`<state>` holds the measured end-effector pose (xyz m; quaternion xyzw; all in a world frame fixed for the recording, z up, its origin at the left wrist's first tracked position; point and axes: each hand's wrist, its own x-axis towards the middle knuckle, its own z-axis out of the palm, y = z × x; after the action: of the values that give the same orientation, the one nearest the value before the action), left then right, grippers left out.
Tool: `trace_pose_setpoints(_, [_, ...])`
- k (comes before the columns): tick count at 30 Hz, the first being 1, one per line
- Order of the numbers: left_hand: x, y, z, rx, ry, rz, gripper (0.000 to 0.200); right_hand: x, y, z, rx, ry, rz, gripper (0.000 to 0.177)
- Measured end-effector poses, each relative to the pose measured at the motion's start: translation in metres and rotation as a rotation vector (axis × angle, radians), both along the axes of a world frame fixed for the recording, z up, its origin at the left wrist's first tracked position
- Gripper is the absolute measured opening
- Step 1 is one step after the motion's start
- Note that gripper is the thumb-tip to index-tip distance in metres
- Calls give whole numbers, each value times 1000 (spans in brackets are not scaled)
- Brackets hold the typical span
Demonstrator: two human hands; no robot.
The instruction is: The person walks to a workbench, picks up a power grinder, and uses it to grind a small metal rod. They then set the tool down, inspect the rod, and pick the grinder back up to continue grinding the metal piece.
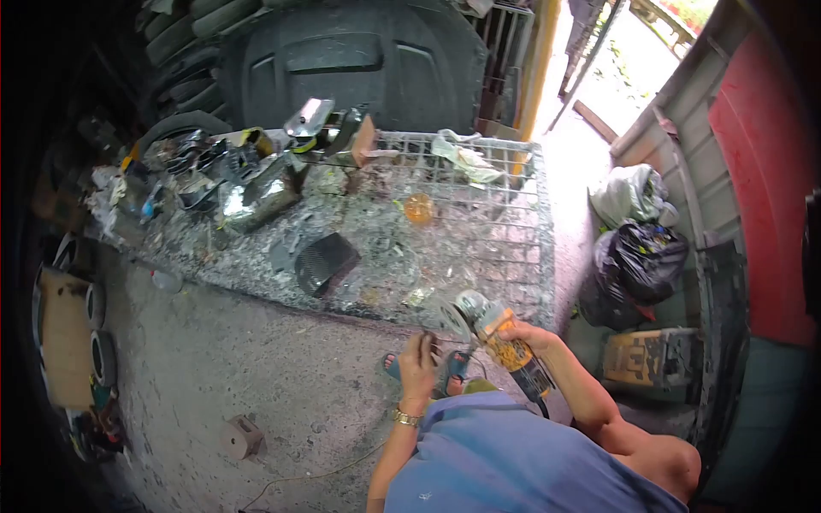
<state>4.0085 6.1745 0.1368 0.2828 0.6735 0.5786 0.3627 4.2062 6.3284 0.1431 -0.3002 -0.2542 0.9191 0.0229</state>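
My right hand [531, 339] is wrapped around the body of a yellow and black angle grinder [513, 352]. The grinder's disc [456, 320] points up and left, close to the front edge of the worktable [376, 295]. Just left of the disc is my left hand [418, 363], with a watch on its wrist. Its fingers are drawn together, with something small and dark at the tips that I cannot make out. On the table ahead lies a dark mesh-textured piece [327, 262].
Scrap parts [201, 175] crowd the table's left side, with a metal grid [505, 209] on its right. Bags [637, 256] and a yellow case [652, 356] stand right. A cable [316, 473] and a small block [243, 437] lie on the floor.
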Motion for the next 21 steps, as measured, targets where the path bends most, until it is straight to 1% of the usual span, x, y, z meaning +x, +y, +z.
trace_pose_setpoints(2, [-3, -2, -6, 79, 128, 16, 15, -2, 10, -3, 37, 74, -20, 50])
trace_pose_setpoints(3, [-3, -1, -5, 77, 92, -23, 15, -3, 15, -5, 29, 64, -58, 50])
trace_pose_setpoints(5, [-2, 2, -2, 82, 118, -69, 15, -11, 31, -6, 30, 1, -160, 49])
trace_pose_setpoints(7, [2, 3, -3, 78, 50, -120, 14, -22, 51, -6, 44, -55, -239, 48])
trace_pose_setpoints(9, [0, 6, 1, 83, 9, -150, 13, -37, 70, -2, 61, 9, -333, 45])
trace_pose_setpoints(10, [5, 6, 6, 83, -51, -134, 12, -43, 74, 3, 71, 9, -349, 45])
trace_pose_setpoints(11, [6, 6, 8, 84, -111, -117, 12, -48, 78, 9, 74, -28, -421, 44])
trace_pose_setpoints(12, [3, 7, 12, 136, -175, -186, 10, -54, 80, 14, 79, -65, -494, 42])
trace_pose_setpoints(13, [2, 10, 16, 148, -176, -203, 10, -57, 80, 14, 92, -64, -510, 42])
trace_pose_setpoints(15, [0, 22, 30, 244, 113, -370, 17, -65, 78, 15, 123, -157, -594, 41])
trace_pose_setpoints(16, [-6, 29, 33, 216, 154, -477, 27, -70, 74, 16, 105, -144, -606, 40])
trace_pose_setpoints(17, [-9, 37, 39, 227, 158, -489, 27, -74, 70, 17, 115, -138, -619, 40])
trace_pose_setpoints(19, [-10, 48, 53, 330, 195, -543, 30, -82, 65, 9, 95, -77, -681, 40])
trace_pose_setpoints(20, [-15, 49, 54, 317, 307, -610, 38, -85, 63, 6, 98, -92, -702, 40])
trace_pose_setpoints(21, [-18, 49, 52, 323, 314, -616, 38, -87, 62, 6, 102, -85, -710, 40])
